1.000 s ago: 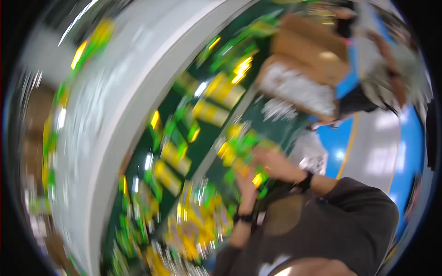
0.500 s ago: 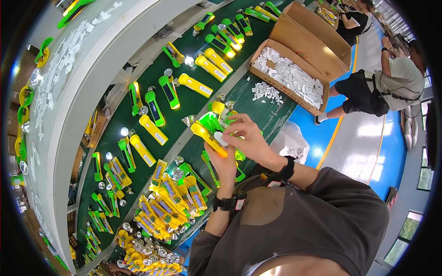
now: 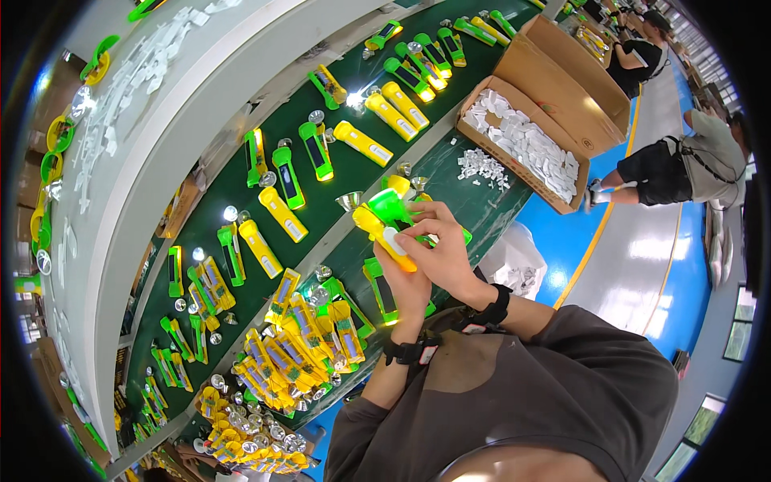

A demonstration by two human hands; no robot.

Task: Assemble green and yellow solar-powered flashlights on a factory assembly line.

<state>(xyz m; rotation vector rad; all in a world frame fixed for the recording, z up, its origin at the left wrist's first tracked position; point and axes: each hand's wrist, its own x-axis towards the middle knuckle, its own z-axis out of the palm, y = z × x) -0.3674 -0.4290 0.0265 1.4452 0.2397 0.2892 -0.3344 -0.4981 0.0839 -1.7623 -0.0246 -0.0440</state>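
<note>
My left hand [image 3: 408, 283] is wrapped round the yellow body of a flashlight [image 3: 369, 222] with a green half [image 3: 389, 206] beside its head. A silver reflector cup [image 3: 349, 200] sticks out at its left. With fingers and thumb closed, my right hand [image 3: 443, 251] presses a small white plastic piece [image 3: 393, 238] onto the yellow body. Its fingertips also lie against the green half, and their undersides are hidden. Just below my left wrist's level, a green flashlight half with a dark panel [image 3: 379, 287] lies on the green work surface [image 3: 438, 181].
An open cardboard box [image 3: 474, 132] of white pieces stands at the right, with a heap of smaller white bits [image 3: 482, 167] beside it. Many flashlights [image 3: 283, 214] lie along the belt. A pile of yellow shells [image 3: 293, 353] sits left of my arms. A white bag [image 3: 514, 253] stands near my right elbow.
The white piece, held tilted off the yellow body before, now lies flat against it under my right fingers. The whole view has shifted slightly.
</note>
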